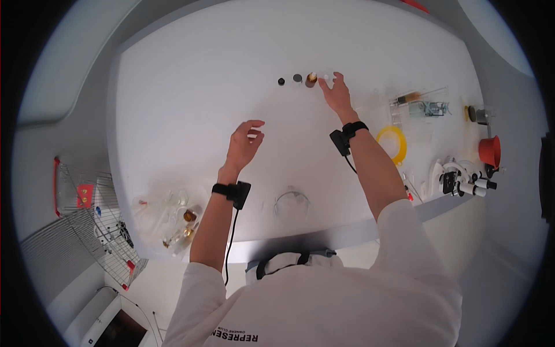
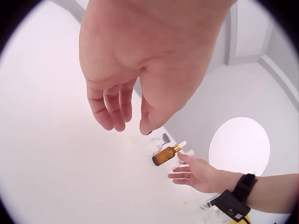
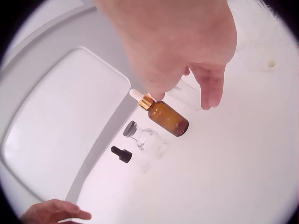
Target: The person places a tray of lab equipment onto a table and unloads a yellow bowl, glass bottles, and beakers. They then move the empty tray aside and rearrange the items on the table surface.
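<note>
My right hand [image 1: 337,97] is at the right end of a short row of small bottles, thumb and fingers spread apart. A clear glass bottle [image 3: 186,94] stands between its thumb and fingers, partly hidden by the hand. Beside the thumb is an amber dropper bottle [image 3: 168,119] with a gold collar and white bulb. Further along come a clear bottle with a grey stopper [image 3: 131,129] and a small clear bottle with a black dropper top [image 3: 122,154]. My left hand [image 1: 245,144] hovers over the table nearer to me, fingers loosely bent and holding nothing.
On the right lie a yellow ring [image 1: 392,146], a syringe [image 1: 409,98], a red cup [image 1: 489,151] and a white microscope [image 1: 457,178]. A clear glass vessel [image 1: 292,203] stands near the front edge. Bagged glassware [image 1: 173,217] lies front left, beside a wire cart [image 1: 95,214].
</note>
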A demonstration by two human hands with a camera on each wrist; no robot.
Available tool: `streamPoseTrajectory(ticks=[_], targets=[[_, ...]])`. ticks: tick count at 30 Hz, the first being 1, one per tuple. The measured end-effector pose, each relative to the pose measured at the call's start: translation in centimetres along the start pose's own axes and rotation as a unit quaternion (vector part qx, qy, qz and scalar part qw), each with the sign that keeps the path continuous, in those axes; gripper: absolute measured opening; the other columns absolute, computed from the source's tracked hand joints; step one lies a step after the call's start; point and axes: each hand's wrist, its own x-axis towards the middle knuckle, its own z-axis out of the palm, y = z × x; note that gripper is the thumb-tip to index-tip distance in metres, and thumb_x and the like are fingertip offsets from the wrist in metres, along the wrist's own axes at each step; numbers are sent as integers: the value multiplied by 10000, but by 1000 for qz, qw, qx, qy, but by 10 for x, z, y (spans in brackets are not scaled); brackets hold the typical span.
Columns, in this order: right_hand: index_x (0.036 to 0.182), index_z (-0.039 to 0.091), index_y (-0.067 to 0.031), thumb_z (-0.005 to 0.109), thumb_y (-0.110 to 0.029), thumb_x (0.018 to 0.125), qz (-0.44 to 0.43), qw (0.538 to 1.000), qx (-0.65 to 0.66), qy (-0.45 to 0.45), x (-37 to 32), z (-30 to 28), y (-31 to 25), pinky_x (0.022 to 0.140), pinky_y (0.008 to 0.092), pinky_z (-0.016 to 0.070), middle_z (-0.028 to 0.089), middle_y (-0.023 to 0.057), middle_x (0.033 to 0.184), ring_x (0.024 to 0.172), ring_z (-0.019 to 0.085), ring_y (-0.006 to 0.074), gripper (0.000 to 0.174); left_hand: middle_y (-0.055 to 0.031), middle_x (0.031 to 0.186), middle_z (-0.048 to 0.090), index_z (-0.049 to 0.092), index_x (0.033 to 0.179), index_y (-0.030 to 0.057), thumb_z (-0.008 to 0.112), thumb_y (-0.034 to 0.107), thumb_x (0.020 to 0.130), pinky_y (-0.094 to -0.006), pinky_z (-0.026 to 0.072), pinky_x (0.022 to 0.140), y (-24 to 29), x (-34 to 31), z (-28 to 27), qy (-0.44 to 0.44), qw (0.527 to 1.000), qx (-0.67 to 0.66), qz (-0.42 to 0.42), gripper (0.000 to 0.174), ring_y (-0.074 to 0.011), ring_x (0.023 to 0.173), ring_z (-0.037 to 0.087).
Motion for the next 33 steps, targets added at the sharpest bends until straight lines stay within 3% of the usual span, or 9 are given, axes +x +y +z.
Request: streamPoseTrajectory(ticks=[3, 5, 9, 11, 16, 18, 24, 26, 33], targets=[[1283, 487, -51, 626, -352, 944, -52, 998, 23, -27, 0, -17, -2, 917, 444, 498, 624, 224, 1199, 1093, 612, 386, 474, -71, 1114, 685, 641, 1148, 54, 623, -16, 903, -286, 555, 767, 16, -54, -3, -1, 1000, -24, -7, 255, -174, 914, 683], [1265, 508, -57, 610, -350, 959, -70, 996, -2, -51, 3, -17, 3, 906, 437, 503, 664, 195, 1132, 1082, 632, 356, 436, -60, 1105, 690, 646, 1140, 54, 623, -14, 908, -288, 551, 773, 29, -84, -4, 3, 1000, -26, -12, 243, -157, 921, 677], [1223, 530, -55, 598, -311, 965, -69, 995, -57, -49, 8, -20, -7, 877, 443, 517, 669, 184, 1107, 1048, 638, 372, 369, -71, 1102, 694, 655, 1135, 51, 630, 13, 922, -297, 557, 800, 38, -128, -8, 24, 998, -33, -40, 218, -173, 940, 683], [1183, 504, -56, 574, -253, 968, -41, 995, -69, -52, 11, -20, -11, 846, 488, 525, 664, 196, 1089, 1033, 630, 393, 300, -77, 1101, 695, 656, 1134, 49, 630, 18, 924, -299, 559, 803, 35, -140, -13, 31, 998, -29, -43, 214, -179, 944, 685], [1142, 501, -49, 601, -248, 950, -44, 995, -59, -74, 15, -17, -13, 818, 499, 532, 679, 199, 1018, 986, 646, 400, 294, -82, 1111, 691, 650, 1147, 36, 607, 14, 942, -305, 550, 858, 33, -147, -25, 32, 997, -12, -63, 211, -180, 990, 684], [1128, 499, -45, 611, -245, 943, -33, 995, -52, -81, 17, -16, -12, 811, 501, 533, 682, 201, 1003, 976, 648, 405, 295, -90, 1098, 698, 656, 1128, 40, 625, 15, 926, -306, 566, 797, 31, -143, -25, 39, 998, -12, -44, 206, -195, 941, 689], [1105, 500, -61, 618, -231, 938, -39, 995, -48, -78, 22, -13, -10, 815, 490, 535, 688, 188, 1004, 972, 653, 400, 266, -83, 1082, 701, 655, 1126, 46, 621, 11, 924, -310, 571, 783, 40, -126, -13, 25, 999, -23, -18, 207, -201, 934, 692], [1161, 508, -63, 631, -262, 930, -21, 994, -51, -94, 19, -14, -14, 835, 456, 536, 698, 168, 1043, 984, 670, 365, 328, -84, 1079, 701, 654, 1126, 47, 620, 10, 924, -310, 572, 779, 41, -123, -8, 21, 999, -23, -17, 208, -205, 931, 693], [1209, 499, -76, 645, -259, 913, -26, 996, -37, -71, 18, -9, -12, 858, 457, 531, 694, 173, 1070, 1002, 666, 375, 377, -91, 1079, 701, 647, 1126, 36, 621, 13, 924, -315, 572, 779, 39, -127, -5, 10, 1000, -16, -20, 205, -219, 915, 699]])
